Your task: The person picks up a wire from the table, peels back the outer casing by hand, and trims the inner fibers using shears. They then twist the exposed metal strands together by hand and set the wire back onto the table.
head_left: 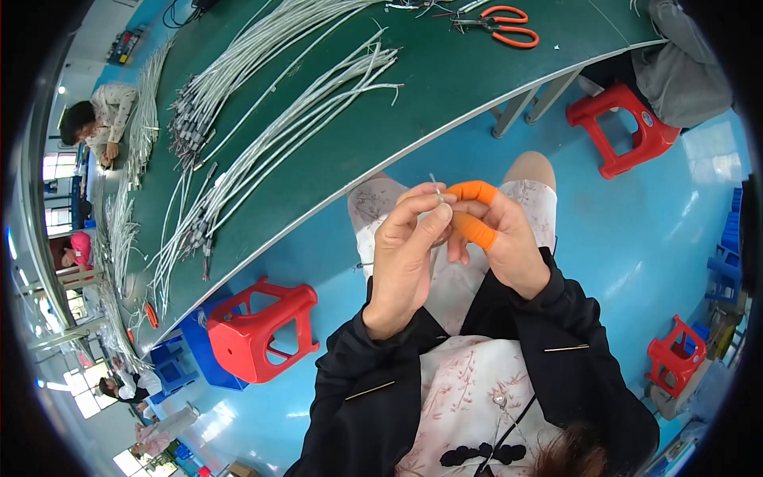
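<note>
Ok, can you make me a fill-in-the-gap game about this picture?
1. The finger covers on the right hand are ____.
2. The table top is ____.
3. The scissors lie on the ____.
4. The stool left of the left hand is ____.

Missing words: orange; green; table; red

Your right hand point(509, 238) wears orange finger covers point(474, 211). Your sleeves point(366, 381) are black, and your dress point(461, 389) is pale with a faint pink flower print. The counter point(445, 87) is dark green, spread with white cables point(302, 103). Far right lie orange-handled scissors point(509, 25). The stools point(262, 326) are red on a bright blue floor point(636, 230).
</note>
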The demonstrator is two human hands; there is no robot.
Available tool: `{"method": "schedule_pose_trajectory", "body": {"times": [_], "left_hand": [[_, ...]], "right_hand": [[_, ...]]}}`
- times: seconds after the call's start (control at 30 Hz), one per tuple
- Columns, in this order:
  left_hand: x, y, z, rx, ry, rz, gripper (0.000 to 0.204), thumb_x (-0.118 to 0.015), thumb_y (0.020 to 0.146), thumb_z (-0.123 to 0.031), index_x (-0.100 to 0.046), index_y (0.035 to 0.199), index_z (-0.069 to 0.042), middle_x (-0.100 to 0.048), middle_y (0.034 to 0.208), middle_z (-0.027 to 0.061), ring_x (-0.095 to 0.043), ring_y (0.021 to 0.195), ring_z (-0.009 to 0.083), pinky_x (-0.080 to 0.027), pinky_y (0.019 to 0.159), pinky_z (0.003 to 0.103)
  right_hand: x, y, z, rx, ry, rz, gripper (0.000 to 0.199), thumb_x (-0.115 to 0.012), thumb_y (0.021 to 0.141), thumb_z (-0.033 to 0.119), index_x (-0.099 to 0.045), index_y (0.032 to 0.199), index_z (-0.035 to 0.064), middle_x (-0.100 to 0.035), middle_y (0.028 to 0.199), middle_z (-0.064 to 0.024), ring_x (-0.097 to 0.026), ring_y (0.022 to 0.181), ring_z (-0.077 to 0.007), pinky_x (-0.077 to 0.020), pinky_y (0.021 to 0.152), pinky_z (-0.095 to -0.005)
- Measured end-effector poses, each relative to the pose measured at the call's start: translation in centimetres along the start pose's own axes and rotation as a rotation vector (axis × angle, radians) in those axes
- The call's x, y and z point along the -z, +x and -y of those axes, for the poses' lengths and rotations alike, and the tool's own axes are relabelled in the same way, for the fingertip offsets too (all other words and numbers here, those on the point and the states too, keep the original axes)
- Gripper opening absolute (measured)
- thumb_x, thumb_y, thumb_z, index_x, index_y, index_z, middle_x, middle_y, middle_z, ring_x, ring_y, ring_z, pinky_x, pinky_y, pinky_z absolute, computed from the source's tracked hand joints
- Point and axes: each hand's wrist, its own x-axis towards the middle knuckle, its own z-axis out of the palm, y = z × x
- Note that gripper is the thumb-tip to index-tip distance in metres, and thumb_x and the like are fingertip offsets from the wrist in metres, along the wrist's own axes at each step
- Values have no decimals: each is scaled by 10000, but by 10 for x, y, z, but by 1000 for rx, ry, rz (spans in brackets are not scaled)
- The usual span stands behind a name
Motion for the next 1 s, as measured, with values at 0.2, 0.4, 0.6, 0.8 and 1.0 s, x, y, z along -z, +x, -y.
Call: {"method": "schedule_pose_trajectory", "body": {"times": [0.2,0.4,0.6,0.8,1.0], "left_hand": [[-7,0,-12,3,44,37,132,-604,889,-65,-621,992,16,-573,1010,66,-560,850,132,-450,737,283],[1,3,-12,18,51,66,139,-597,895,-75,-621,996,17,-592,960,69,-557,845,130,-452,750,284],[4,6,-9,-35,50,48,139,-593,900,-86,-631,997,5,-619,976,70,-559,883,127,-446,794,279],[9,7,-14,-21,114,-27,134,-606,888,-69,-638,1000,-2,-626,1013,59,-556,912,115,-442,814,275],[9,1,-17,-74,349,-4,153,-622,849,-15,-618,997,24,-612,933,63,-548,831,136,-440,786,266]], "right_hand": [[8,-1,2,-141,83,35,186,-521,927,88,-569,1067,-24,-608,788,-87,-520,529,-86,-386,483,-190],[11,-3,0,-230,120,48,170,-521,932,105,-595,1026,-16,-600,731,-76,-457,470,-57,-356,453,-175],[13,-5,1,-180,39,36,155,-533,930,112,-612,979,-13,-610,724,-75,-424,434,-50,-339,434,-171],[5,-9,8,-142,-200,-49,115,-596,896,89,-616,946,-13,-626,745,-73,-458,465,-39,-343,438,-166],[6,-11,-5,98,-443,-113,93,-651,837,24,-615,912,-18,-626,719,-35,-515,530,-31,-360,461,-169]]}}
